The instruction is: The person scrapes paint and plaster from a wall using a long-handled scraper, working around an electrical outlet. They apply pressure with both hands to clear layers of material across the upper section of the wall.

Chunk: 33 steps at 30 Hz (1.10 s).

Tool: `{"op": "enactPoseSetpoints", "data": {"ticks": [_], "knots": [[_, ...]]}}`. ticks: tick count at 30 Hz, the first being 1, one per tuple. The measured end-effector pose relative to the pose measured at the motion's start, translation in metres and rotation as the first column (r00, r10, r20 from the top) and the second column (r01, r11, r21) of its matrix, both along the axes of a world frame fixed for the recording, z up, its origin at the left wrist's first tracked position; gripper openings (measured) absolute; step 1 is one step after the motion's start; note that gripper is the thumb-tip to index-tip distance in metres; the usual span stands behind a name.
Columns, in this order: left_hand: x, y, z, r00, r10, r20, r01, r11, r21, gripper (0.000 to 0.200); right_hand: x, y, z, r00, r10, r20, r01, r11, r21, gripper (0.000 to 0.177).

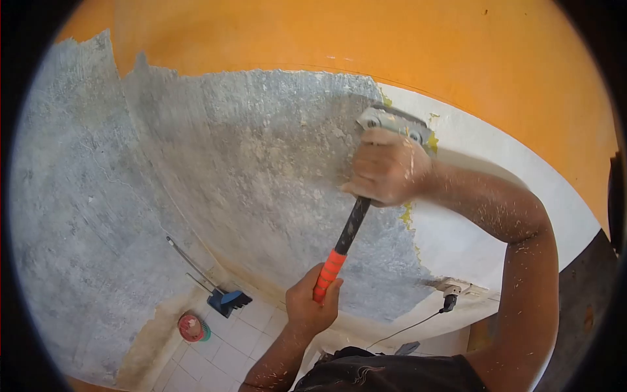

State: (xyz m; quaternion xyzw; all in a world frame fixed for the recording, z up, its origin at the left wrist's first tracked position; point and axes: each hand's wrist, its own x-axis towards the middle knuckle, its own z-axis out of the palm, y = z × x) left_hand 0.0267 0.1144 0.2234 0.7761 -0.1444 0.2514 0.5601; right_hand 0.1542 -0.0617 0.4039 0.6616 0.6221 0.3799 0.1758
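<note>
Both my hands are wrapped round a long-handled wall scraper (pixel 353 224) with a black shaft and a red grip. My left hand (pixel 309 307) is closed on the red grip at the lower end. Higher up, my right hand (pixel 388 168) is closed close behind the wide metal head, slightly smeared by motion. That head lies against the wall at the ragged border between bare grey plaster (pixel 261 170) and white paint (pixel 470 144), with yellowish flakes along the border. Pale chips cling to my arms. The blade's edge is hard to make out.
Orange paint (pixel 366 39) covers the upper wall. Low on the right, a black plug (pixel 449 302) with a cable sits in a wall socket (pixel 467 287). By the corner on the tiled floor (pixel 222 353) are a blue broom and dustpan (pixel 228 299) and a red-and-green bucket (pixel 193 327).
</note>
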Motion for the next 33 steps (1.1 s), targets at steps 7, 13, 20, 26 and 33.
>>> {"op": "enactPoseSetpoints", "data": {"ticks": [7, 13, 20, 26, 33], "knots": [[-0.007, 0.026, -0.029, 0.914, 0.324, 0.244, -0.356, 0.929, 0.098, 0.031, -0.028, 0.002, -0.044, 0.968, 0.052, 0.246, -0.092, 0.984, 0.154, 0.009], [-0.007, 0.028, -0.024, 0.822, 0.372, 0.432, -0.460, 0.881, 0.116, 0.030, -0.090, 0.005, -0.029, 0.915, -0.401, 0.044, 0.395, 0.912, 0.110, 0.023], [-0.014, 0.017, -0.011, 0.901, 0.323, 0.290, -0.354, 0.933, 0.061, 0.026, -0.074, 0.004, -0.025, 0.922, -0.388, 0.009, 0.388, 0.921, 0.032, 0.016], [-0.010, 0.017, -0.023, 0.832, -0.332, -0.445, 0.220, 0.933, -0.284, 0.023, -0.050, -0.007, -0.032, 0.951, -0.309, 0.026, 0.301, 0.940, 0.161, 0.007], [-0.013, 0.011, -0.032, 0.951, -0.270, -0.152, 0.239, 0.952, -0.193, 0.028, -0.009, -0.026, -0.003, 0.988, -0.153, -0.029, 0.146, 0.974, -0.175, 0.013]]}}
